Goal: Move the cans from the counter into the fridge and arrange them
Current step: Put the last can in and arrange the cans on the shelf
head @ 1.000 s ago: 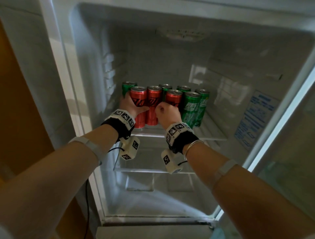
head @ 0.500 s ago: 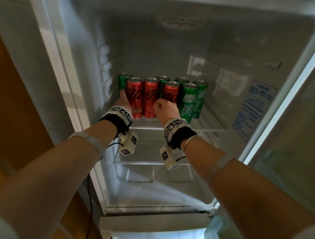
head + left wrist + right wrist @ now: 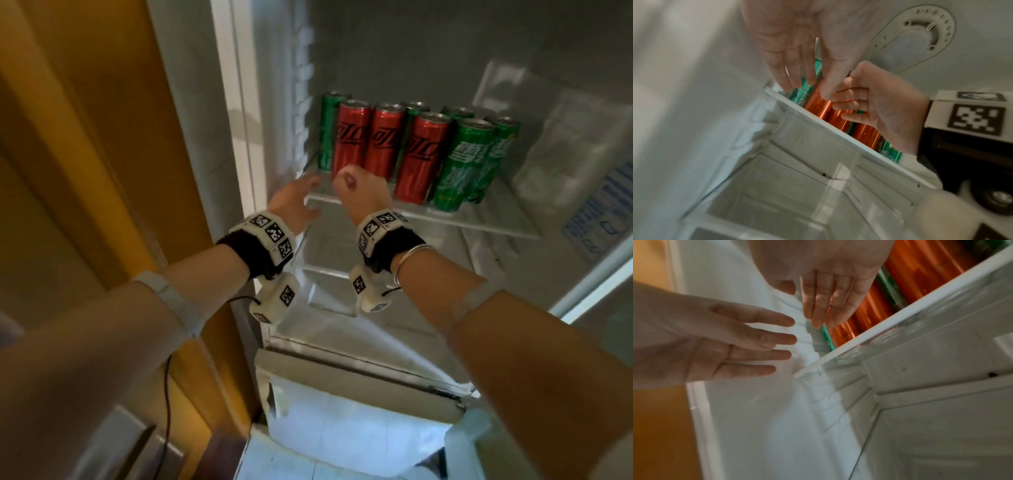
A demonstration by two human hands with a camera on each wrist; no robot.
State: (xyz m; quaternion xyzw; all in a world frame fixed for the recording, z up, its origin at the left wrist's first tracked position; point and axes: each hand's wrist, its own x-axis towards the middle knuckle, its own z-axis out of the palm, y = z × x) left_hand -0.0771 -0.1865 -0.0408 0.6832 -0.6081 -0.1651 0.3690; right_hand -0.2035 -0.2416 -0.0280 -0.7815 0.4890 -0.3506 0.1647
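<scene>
Three red cans (image 3: 385, 140) stand in a front row on the fridge's upper glass shelf (image 3: 479, 219). A green can (image 3: 466, 164) stands at their right, and more green cans stand behind. My left hand (image 3: 294, 200) hovers at the shelf's front left corner with its fingers (image 3: 756, 339) straight and spread. My right hand (image 3: 359, 192) is just right of it, in front of the leftmost red can, and its fingers (image 3: 818, 308) hang relaxed. Neither hand holds a can. The left wrist view shows both hands, left (image 3: 803, 48) and right (image 3: 879, 105), empty beside the red cans (image 3: 818, 107).
An orange-yellow panel (image 3: 102, 137) borders the fridge on the left. Under the can shelf are a lower glass shelf and a clear drawer (image 3: 342, 274). The fridge's right wall carries a blue label (image 3: 599, 212). A thermostat dial (image 3: 920, 32) is on the ceiling. A lower compartment (image 3: 342, 428) lies beneath.
Both hands have let go of the red cans and drawn back and down to the shelf's front edge. The head view has swung left and down.
</scene>
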